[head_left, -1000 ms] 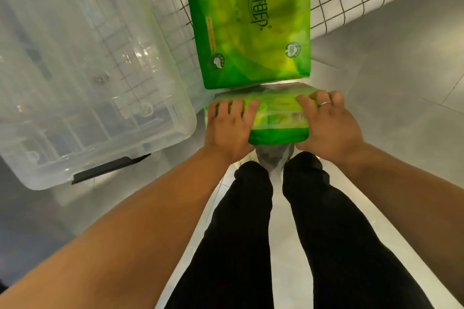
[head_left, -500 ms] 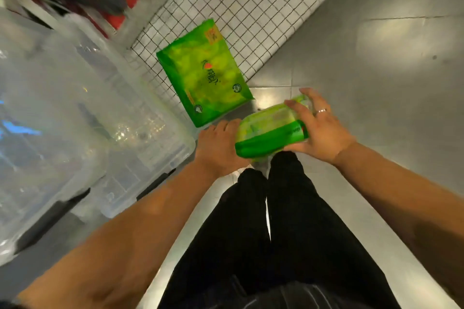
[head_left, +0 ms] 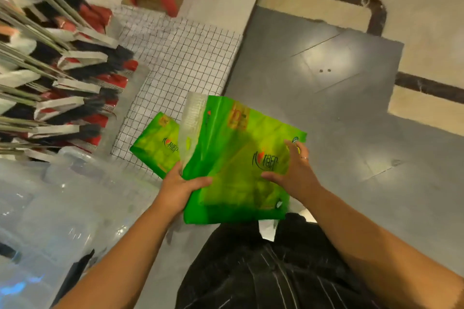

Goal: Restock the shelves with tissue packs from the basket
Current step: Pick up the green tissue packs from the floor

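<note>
Left of grid (head_left: 175, 57), touching its near edge: basket (head_left: 62, 195). On grid's near corner: first pack (head_left: 157, 150), lying flat. At grid's near right corner: held pack (head_left: 238, 158), tilted, mid-placement. Left hand (head_left: 179, 189) clamped on its left edge, thumb on top; right hand (head_left: 296, 175) curled round its right side. Next, probably: swing left, lay flat beside first pack. Bare mesh farther back on grid; right of grid, open floor (head_left: 351, 145).
</note>
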The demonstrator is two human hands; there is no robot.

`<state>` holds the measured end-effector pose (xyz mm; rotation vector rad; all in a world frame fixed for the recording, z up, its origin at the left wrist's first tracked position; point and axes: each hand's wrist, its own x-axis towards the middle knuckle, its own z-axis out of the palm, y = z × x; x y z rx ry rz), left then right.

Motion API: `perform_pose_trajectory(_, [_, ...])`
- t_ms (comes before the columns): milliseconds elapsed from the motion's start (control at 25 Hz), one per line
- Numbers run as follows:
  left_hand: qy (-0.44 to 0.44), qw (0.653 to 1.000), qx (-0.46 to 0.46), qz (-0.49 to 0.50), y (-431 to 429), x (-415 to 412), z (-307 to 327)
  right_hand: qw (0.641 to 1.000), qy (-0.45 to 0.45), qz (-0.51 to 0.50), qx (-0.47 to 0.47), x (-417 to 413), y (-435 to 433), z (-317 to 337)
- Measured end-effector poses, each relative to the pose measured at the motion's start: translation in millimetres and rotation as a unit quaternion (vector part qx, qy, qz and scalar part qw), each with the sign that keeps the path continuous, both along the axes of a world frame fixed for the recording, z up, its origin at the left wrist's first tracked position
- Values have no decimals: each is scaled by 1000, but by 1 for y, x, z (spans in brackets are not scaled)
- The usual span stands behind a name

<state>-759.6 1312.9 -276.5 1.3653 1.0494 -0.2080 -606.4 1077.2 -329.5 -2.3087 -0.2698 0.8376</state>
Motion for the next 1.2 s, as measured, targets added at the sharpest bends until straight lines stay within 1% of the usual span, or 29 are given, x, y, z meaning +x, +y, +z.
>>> perform_pose_trajectory(40, [-15,1000,-12,3,-15,8,9,1000,-1,-15,-1,5,-21,5])
perform_pose_trajectory(120, [-38,999,-33,-2,-47,26,24,999,-30,-34,0,17,-65,19])
perform_pose_trajectory(240, [-60,996,-63,-30,-102,59,38,996,-72,-56,-10,32,-142,34])
perform_pose_trajectory(320, [-71,992,-84,-58,-152,87,45,990,-72,-114,-27,44,-207,38])
perform_pose_trajectory(360, [-74,990,-97,-74,-177,101,49,984,-46,-171,-10,51,-240,38])
perform_pose_trajectory(400, [-70,987,-110,-90,-201,117,51,971,-4,-238,34,59,-273,41])
perform_pose_trajectory(480, [-57,981,-135,-127,-239,146,53,925,75,-342,146,73,-331,48])
perform_pose_trajectory(520, [-50,976,-145,-154,-260,163,52,904,93,-376,182,79,-360,53])
perform_pose_trajectory(560, [-41,971,-153,-180,-281,180,53,891,95,-399,197,82,-388,55])
perform_pose_trajectory(640, [-29,959,-167,-228,-323,216,54,868,80,-442,211,83,-431,62])
perform_pose_trajectory(680, [-21,952,-174,-251,-344,235,55,851,69,-473,216,85,-449,66])
perform_pose_trajectory(760, [-13,941,-189,-282,-384,273,55,826,33,-519,220,93,-484,75])
perform_pose_trajectory(840, [-4,926,-210,-313,-423,314,56,807,7,-547,221,104,-522,85])
perform_pose_trajectory(920, [13,908,-232,-350,-464,360,55,780,-13,-577,241,119,-566,98])
perform_pose_trajectory(1080, [23,873,-261,-412,-553,466,58,712,-43,-639,288,164,-650,129])
perform_pose_trajectory(1200, [11,844,-251,-474,-624,538,72,677,-63,-659,320,195,-700,149])
